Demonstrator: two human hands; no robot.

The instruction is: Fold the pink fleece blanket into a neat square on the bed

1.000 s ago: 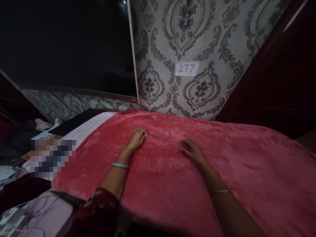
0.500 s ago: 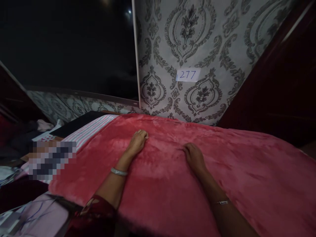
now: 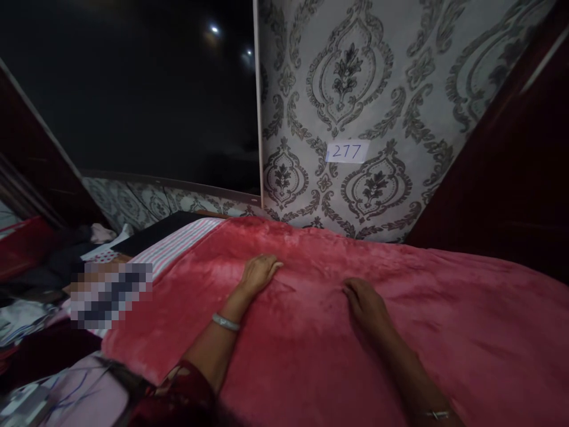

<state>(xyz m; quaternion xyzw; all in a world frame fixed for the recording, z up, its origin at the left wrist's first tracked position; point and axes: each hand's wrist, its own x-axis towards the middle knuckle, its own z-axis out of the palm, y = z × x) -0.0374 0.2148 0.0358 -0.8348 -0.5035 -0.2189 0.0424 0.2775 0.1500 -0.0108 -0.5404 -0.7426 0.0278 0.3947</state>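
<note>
- Red plush runs from near the wall out past the right of my head view: that is the blanket (image 3: 306, 344), spread broad beneath both forearms, with shallow creases across its far half.
- On its upper face I have the left hand (image 3: 260, 274), fingers partly curled, tips down at the pile. I can't make out whether they pinch any fabric or merely rest.
- My right hand (image 3: 367, 302) sits well apart from it, fingers bent and bunched close to the thumb near the cloth. From up here I can't say if anything is caught between them.
- A striped cloth (image 3: 178, 246) shows along the blanket's left edge; whether it is joined on or lies underneath, I can't judge.
- For good handling, I'd take only the top layer, lightly, and match the pull of both hands so the soft pile doesn't skew.
- Flat palms would probably ease those creases better than fingertips, which may raise fresh ridges.
- I'd mind the bangle (image 3: 226, 322) on my left wrist and the bracelet (image 3: 438, 414) on my right; that thin one looks likelier to snag.
</note>
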